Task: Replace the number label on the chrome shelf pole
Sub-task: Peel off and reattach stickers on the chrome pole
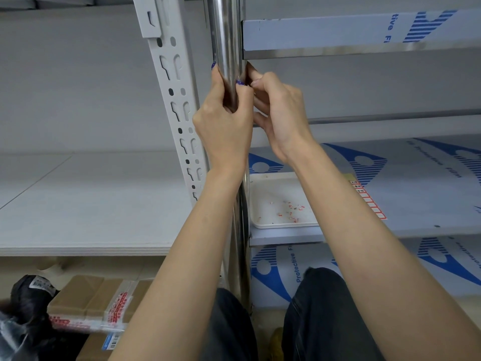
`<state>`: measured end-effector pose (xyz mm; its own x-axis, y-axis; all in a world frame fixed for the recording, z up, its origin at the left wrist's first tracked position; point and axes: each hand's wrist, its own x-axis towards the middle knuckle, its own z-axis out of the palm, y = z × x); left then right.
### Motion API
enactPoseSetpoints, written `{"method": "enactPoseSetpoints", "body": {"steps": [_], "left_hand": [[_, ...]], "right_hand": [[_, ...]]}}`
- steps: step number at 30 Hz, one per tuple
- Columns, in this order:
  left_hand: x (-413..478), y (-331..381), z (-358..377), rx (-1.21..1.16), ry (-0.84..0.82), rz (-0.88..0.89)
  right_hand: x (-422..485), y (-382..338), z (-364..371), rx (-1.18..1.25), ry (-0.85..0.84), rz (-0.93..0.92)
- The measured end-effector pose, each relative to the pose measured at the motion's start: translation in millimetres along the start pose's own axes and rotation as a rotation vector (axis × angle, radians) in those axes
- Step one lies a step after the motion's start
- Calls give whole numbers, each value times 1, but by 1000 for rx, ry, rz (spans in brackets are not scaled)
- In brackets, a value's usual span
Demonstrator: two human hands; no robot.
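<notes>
A chrome shelf pole (226, 29) runs upright through the middle of the view. My left hand (222, 121) grips it from the left, thumb and fingers curled round the tube. My right hand (277, 113) is at the pole's right side just under the upper shelf, fingertips curled and pressed against the chrome; whether they pinch a label is hidden. A sheet of red-and-white number labels (368, 199) lies on the lower right shelf, partly behind my right forearm.
A white tray (276, 201) with small red and white label scraps sits on the film-covered shelf (416, 183) beside the pole. A white slotted upright (179, 100) stands left of the pole. Cardboard boxes (91, 300) and a black bag (28, 295) lie below left.
</notes>
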<state>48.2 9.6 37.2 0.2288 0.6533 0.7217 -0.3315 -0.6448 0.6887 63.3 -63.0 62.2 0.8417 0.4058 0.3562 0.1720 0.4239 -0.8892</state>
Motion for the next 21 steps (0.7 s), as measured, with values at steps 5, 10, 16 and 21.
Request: {"method": "enactPoseSetpoints", "body": {"steps": [5,10,16,21], "left_hand": [[0,0,2,-6,9,-17],[0,-1,4,-30,12,-51],[-3,3,2,-70,8,-62],[-1,-4,0,-103,54,-141]], "right_hand": [[-1,0,0,-19,1,-5],[0,-1,0,-40,2,-2],[-3,-2,0,-52,-5,-5],[-4,-2,2,-34,38,12]]}}
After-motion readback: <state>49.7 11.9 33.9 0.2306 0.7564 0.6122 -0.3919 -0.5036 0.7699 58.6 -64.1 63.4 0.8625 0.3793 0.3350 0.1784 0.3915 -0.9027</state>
